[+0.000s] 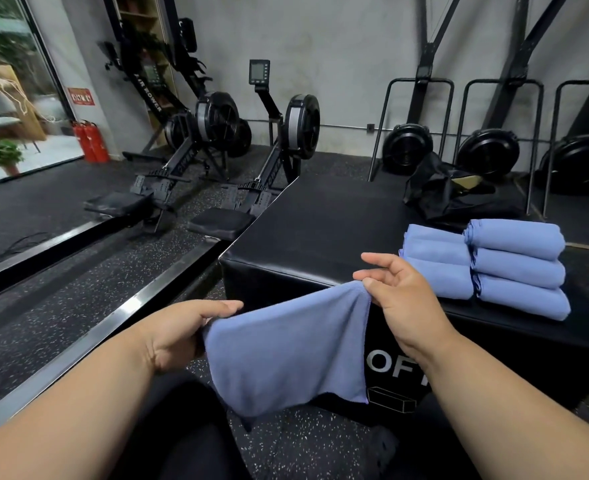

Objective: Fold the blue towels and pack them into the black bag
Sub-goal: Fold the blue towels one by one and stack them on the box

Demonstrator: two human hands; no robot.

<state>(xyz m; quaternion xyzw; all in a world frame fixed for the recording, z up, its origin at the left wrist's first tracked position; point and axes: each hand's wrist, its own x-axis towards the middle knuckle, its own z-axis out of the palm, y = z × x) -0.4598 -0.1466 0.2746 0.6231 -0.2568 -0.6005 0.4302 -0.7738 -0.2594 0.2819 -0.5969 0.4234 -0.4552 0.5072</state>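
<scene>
A blue towel point(286, 351) hangs in the air in front of the black box point(320, 230), stretched between both hands. My left hand point(185, 332) grips its left top corner. My right hand point(400, 292) pinches its right top corner, with the other fingers spread. Two stacks of folded blue towels point(514, 268) lie on the box's top at the right, several in all. The black bag point(438, 188) lies crumpled at the far right of the box, behind the stacks.
Two rowing machines point(216, 140) stand on the speckled floor to the left, their rails running toward me. Black fan machines in frames point(487, 150) line the wall behind the box. Red fire extinguishers point(90, 140) stand by the glass door.
</scene>
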